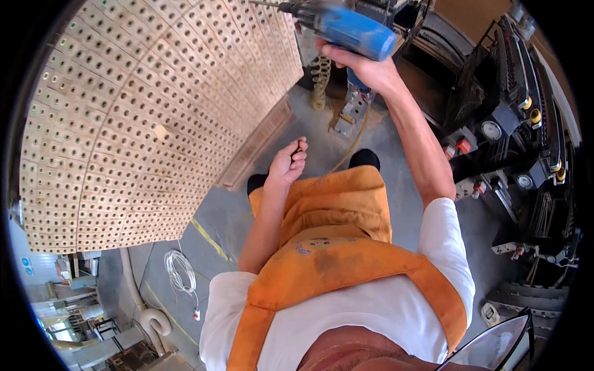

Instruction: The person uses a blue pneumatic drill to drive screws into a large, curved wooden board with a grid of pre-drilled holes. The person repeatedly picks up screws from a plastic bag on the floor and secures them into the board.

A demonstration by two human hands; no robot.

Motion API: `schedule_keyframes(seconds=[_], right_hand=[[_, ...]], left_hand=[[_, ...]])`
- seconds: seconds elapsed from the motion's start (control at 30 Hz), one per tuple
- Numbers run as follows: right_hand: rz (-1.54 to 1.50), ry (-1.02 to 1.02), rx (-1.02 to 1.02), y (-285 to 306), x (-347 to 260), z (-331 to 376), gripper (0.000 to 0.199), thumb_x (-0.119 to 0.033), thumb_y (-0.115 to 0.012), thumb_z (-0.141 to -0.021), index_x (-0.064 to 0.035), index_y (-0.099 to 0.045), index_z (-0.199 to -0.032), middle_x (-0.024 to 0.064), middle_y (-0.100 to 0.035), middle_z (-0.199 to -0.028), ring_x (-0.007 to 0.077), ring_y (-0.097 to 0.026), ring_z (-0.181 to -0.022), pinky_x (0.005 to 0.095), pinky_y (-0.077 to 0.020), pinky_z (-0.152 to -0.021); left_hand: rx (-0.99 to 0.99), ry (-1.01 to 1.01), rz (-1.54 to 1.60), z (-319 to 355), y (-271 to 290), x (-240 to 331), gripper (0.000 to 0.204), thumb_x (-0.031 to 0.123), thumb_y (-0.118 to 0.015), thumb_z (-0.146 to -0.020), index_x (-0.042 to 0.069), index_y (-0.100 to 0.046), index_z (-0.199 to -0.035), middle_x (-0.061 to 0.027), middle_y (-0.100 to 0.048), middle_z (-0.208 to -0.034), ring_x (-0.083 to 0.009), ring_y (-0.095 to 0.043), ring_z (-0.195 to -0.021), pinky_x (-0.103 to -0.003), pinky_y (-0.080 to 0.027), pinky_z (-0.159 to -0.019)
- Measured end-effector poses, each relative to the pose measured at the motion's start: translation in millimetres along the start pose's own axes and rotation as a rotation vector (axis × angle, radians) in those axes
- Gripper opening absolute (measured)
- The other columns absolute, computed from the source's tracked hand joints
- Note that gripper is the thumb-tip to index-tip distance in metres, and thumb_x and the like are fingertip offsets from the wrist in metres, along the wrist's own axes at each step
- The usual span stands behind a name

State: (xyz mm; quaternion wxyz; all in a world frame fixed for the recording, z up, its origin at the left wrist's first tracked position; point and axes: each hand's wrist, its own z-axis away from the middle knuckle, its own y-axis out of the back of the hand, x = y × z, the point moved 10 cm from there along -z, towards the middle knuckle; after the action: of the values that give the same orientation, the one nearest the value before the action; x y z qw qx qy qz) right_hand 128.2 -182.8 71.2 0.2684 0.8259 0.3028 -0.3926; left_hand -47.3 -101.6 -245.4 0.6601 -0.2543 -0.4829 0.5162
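Blue drill [357, 32] held beside the perforated wooden panel's [139, 114] far right corner, its handle clamped in the right hand's [366, 67] fingers, left hand [287, 163] held near the panel's right edge, fingers closed on a small dark object [297, 149].

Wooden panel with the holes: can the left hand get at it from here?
Probably yes: the left hand is right of the wooden panel, with nothing visible blocking it, though its fingers seem closed on a small dark item.

Gap between left hand [287, 163] and blocks [139, 133]
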Motion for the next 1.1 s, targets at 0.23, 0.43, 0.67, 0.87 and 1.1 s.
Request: schedule_keyframes(seconds=[0.23, 0.43, 0.67, 0.87, 1.1], right_hand=[[-0.393, -0.464, 0.209, -11, 80, 158, 0.032, -0.022, -0.071, -0.083, -0.0054, -0.064, -0.11, 0.0051, -0.068, -0.098, 0.0103, -0.057, -0.075, 0.0246, -0.0471, -0.065], [-0.539, -0.622, 0.318, -17, 117, 248, 0.025, -0.016, -0.067, -0.086, -0.0044, -0.064, -0.108, 0.0066, -0.068, -0.102, 0.0119, -0.061, -0.083, 0.025, -0.0464, -0.066], [-0.708, -0.682, 0.429, -20, 127, 308, 0.029, -0.015, -0.067, -0.086, -0.0055, -0.061, -0.113, 0.0057, -0.068, -0.101, 0.0149, -0.062, -0.096, 0.0263, -0.0464, -0.068], [-0.755, -0.784, 0.345, -36, 128, 314, 0.031, -0.015, -0.068, -0.085, -0.0044, -0.059, -0.112, 0.0092, -0.067, -0.103, 0.0196, -0.064, -0.101, 0.0262, -0.0473, -0.065], [-0.661, -0.863, 0.308, -37, 159, 291, 0.033, -0.018, -0.067, -0.086, -0.0055, -0.059, -0.115, 0.0056, -0.068, -0.104, 0.0156, -0.065, -0.097, 0.0245, -0.046, -0.066]], left_hand=[[0.086, 0.07, -0.05, -1, 34, -60, 0.018, 0.013, -0.051, -0.095, 0.004, -0.054, -0.11, -0.0008, -0.058, -0.085, -0.0026, -0.04, -0.054, -0.015, -0.027, -0.038], [0.058, 0.043, -0.23, -22, 18, -56, 0.02, 0.013, -0.05, -0.096, 0.003, -0.053, -0.112, -0.0006, -0.055, -0.086, -0.0034, -0.041, -0.056, -0.016, -0.028, -0.039], [0.03, -0.084, -0.283, -39, -31, 8, 0.018, 0.02, -0.052, -0.097, 0.005, -0.055, -0.107, 0.0007, -0.053, -0.08, -0.0029, -0.043, -0.055, -0.015, -0.03, -0.039], [-0.083, 0.014, -0.477, -41, -70, 16, 0.023, 0.025, -0.051, -0.098, 0.004, -0.053, -0.107, 0.0017, -0.051, -0.078, -0.0021, -0.041, -0.056, -0.014, -0.03, -0.04], [-0.052, 0.046, -0.631, -68, -58, 30, 0.023, 0.026, -0.052, -0.098, 0.004, -0.056, -0.104, 0.0014, -0.051, -0.077, -0.0028, -0.039, -0.054, -0.015, -0.029, -0.039]])
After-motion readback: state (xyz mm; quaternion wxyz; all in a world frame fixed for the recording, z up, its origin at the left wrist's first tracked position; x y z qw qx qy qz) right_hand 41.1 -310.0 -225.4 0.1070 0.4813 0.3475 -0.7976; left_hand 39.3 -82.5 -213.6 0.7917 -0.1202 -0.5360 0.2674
